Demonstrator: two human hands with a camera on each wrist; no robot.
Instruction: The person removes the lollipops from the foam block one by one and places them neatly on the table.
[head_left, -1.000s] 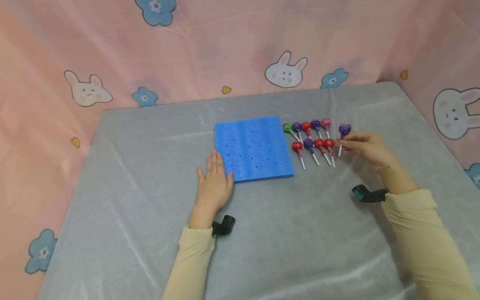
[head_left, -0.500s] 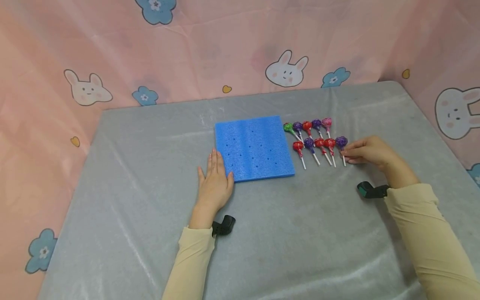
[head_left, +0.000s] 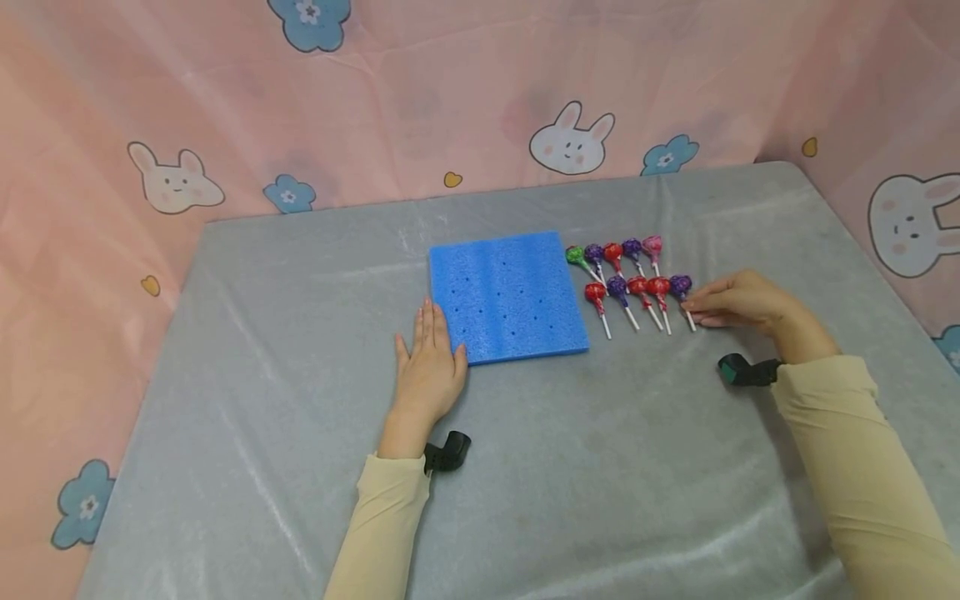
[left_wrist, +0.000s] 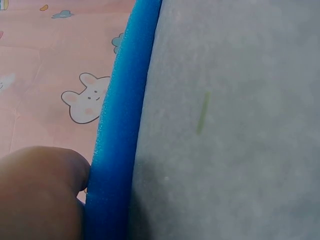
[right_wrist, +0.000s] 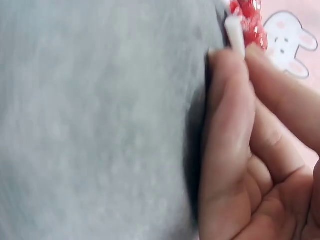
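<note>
My left hand [head_left: 429, 377] lies flat with straight fingers against the left edge of a blue foam board [head_left: 517, 287] dotted with small holes. Part of that hand [left_wrist: 42, 192] touches the foam's thick side [left_wrist: 117, 125] in the left wrist view. To the right, my right hand [head_left: 738, 304] pinches the stick of a purple-wrapped lollipop [head_left: 680, 286], lying at the right end of the nearer row. The white stick [right_wrist: 235, 35] shows between the fingertips in the right wrist view. Beside it lie red lollipops [head_left: 657, 287] and another purple one [head_left: 617, 287].
A farther row holds green [head_left: 575, 255], purple, red and pink lollipops [head_left: 652, 245], close to the board's right side. Everything lies on a grey cloth-covered table [head_left: 300, 350]. A pink curtain [head_left: 420, 92] with rabbit prints hangs behind and at both sides.
My right hand has brought the purple lollipop down and nearer to the row's right end, where it now lies; its stick has tilted slightly. The left hand has stayed in place.
</note>
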